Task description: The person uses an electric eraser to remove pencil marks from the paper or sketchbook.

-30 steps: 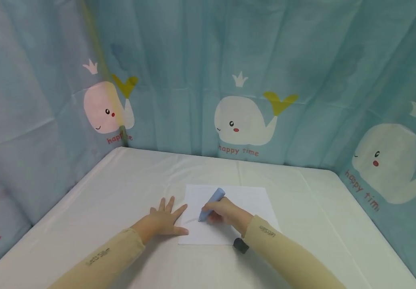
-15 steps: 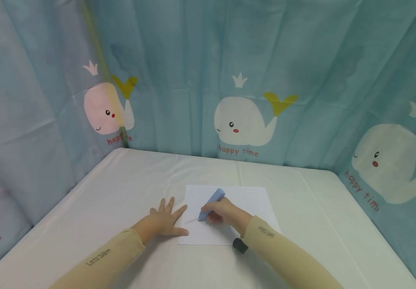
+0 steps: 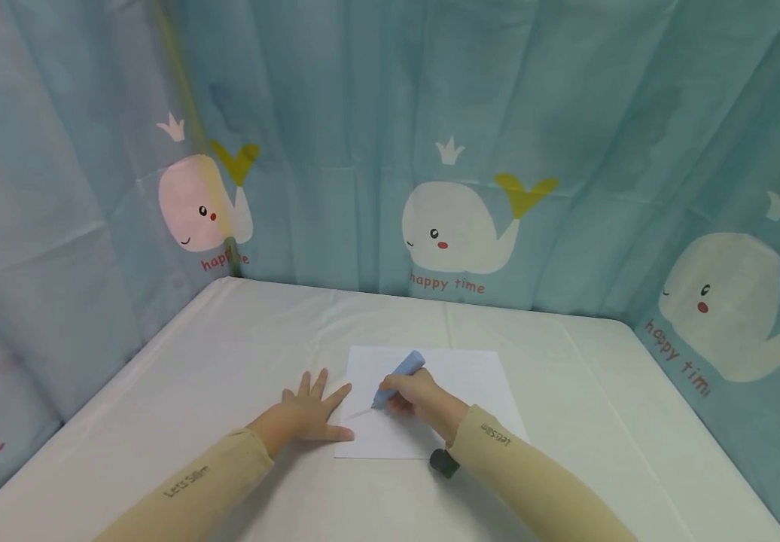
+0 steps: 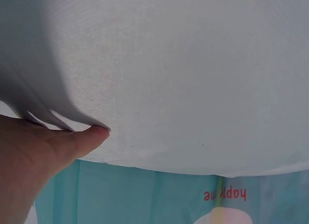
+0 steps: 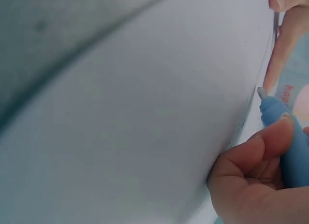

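Observation:
My right hand [image 3: 420, 395] pinches a thick light-blue marker [image 3: 401, 376] between thumb and fingers. The marker leans up to the right, its narrow tip down at a white sheet of paper [image 3: 464, 376]. From the tip a faint short line [image 3: 359, 414] runs left across the sheet. In the right wrist view the pale nib of the marker [image 5: 294, 151] shows beyond the thumb. My left hand [image 3: 309, 414] lies with fingers spread at the paper's left side, its thumb and forefinger reaching over the edge. The left wrist view shows part of that hand [image 4: 48, 149] against the white cloth.
A white cloth covers the table [image 3: 241, 339]. Light-blue curtains [image 3: 336, 150] printed with whales stand behind it and at both sides. A small dark cylinder [image 3: 443, 463] shows beside the right cuff at the paper's near edge.
My right hand and the marker have shifted slightly; the tip sits a little farther up the sheet. The dark cylinder has moved slightly left with the right wrist. The left hand stays put.

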`<action>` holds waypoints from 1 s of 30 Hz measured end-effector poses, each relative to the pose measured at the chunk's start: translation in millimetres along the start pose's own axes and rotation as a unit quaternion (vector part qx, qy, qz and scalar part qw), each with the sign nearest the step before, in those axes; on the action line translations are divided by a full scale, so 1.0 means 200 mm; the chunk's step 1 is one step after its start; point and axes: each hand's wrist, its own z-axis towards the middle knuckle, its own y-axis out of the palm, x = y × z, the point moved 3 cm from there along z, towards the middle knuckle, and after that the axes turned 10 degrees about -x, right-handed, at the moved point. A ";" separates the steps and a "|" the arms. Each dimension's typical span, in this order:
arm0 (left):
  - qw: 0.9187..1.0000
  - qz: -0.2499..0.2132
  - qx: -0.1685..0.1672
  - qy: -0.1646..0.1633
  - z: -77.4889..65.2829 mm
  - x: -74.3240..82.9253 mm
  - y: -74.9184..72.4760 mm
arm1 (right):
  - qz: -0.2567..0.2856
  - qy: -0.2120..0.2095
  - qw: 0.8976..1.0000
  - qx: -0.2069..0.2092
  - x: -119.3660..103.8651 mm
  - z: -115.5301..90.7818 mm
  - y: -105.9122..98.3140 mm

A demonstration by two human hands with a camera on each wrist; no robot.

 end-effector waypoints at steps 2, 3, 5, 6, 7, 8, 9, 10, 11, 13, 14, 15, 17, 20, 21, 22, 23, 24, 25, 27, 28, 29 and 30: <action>1.000 0.001 -0.001 0.000 0.00 0.00 0.00 | -0.007 0.001 1.000 -0.005 0.00 0.00 0.00; 1.000 0.002 -0.001 0.000 0.00 0.00 0.00 | -0.012 0.002 1.000 -0.011 0.00 0.00 0.00; 1.000 0.004 -0.002 -0.002 0.00 0.00 0.00 | -0.022 0.001 0.999 -0.023 0.00 0.00 0.00; 1.000 0.005 -0.002 -0.004 0.00 0.00 0.00 | -0.021 0.000 0.999 -0.027 0.00 0.00 0.00; 1.000 0.006 -0.003 -0.005 0.00 0.00 0.00 | -0.020 -0.001 0.999 -0.028 0.00 0.00 0.00; 1.000 0.006 -0.003 -0.006 0.00 0.00 0.00 | -0.018 -0.002 0.999 -0.029 0.00 0.00 0.00; 1.000 0.005 -0.004 -0.006 0.00 0.00 0.00 | -0.014 -0.003 1.000 -0.026 0.00 0.00 0.00; 1.000 0.005 -0.005 -0.005 0.00 0.00 0.00 | -0.012 -0.004 1.000 -0.025 0.00 0.00 0.00; 1.000 0.004 -0.005 -0.004 0.00 0.00 0.00 | -0.012 -0.004 1.000 -0.024 0.00 0.00 0.00; 1.000 0.003 -0.003 -0.002 0.01 -0.01 0.00 | -0.015 0.000 1.000 -0.023 0.00 0.00 0.01; 1.000 0.002 -0.003 -0.002 0.01 -0.01 0.00 | -0.015 0.003 1.000 -0.022 0.00 0.00 0.01; 1.000 0.001 -0.004 -0.002 0.01 -0.02 0.01 | -0.015 0.004 1.000 -0.021 0.01 0.01 0.01; 1.000 -0.002 -0.007 -0.005 0.01 -0.02 0.01 | -0.015 0.006 1.000 -0.018 0.01 0.01 0.02; 1.000 0.000 -0.011 -0.007 0.01 -0.04 0.02 | -0.013 0.005 1.000 -0.014 0.00 0.01 0.03; 1.000 -0.003 -0.012 -0.007 0.01 -0.04 0.02 | -0.014 0.004 1.000 -0.015 0.00 0.01 0.03; 1.000 -0.004 -0.011 -0.007 0.01 -0.04 0.02 | -0.014 0.004 1.000 -0.015 0.00 0.01 0.03; 1.000 -0.004 -0.010 -0.007 0.01 -0.04 0.02 | -0.014 0.001 1.000 -0.017 0.00 0.01 0.03; 1.000 -0.004 -0.010 -0.008 0.01 -0.05 0.01 | -0.018 -0.001 1.000 -0.022 0.00 0.01 0.04; 1.000 -0.008 -0.014 -0.010 0.00 -0.04 0.01 | -0.018 -0.001 0.999 -0.026 0.00 0.01 0.04; 1.000 -0.009 -0.015 -0.007 0.00 -0.03 0.01 | -0.020 -0.002 0.999 -0.030 0.00 0.00 0.03; 1.000 -0.004 -0.014 -0.005 0.01 -0.03 0.01 | -0.020 -0.002 0.999 -0.030 0.00 0.00 0.02; 1.000 -0.002 -0.013 -0.003 0.01 -0.03 0.01 | -0.021 -0.001 0.999 -0.032 0.00 0.00 0.02; 1.000 -0.001 -0.013 -0.002 0.01 -0.02 0.01 | -0.019 0.000 0.999 -0.033 0.01 0.00 0.01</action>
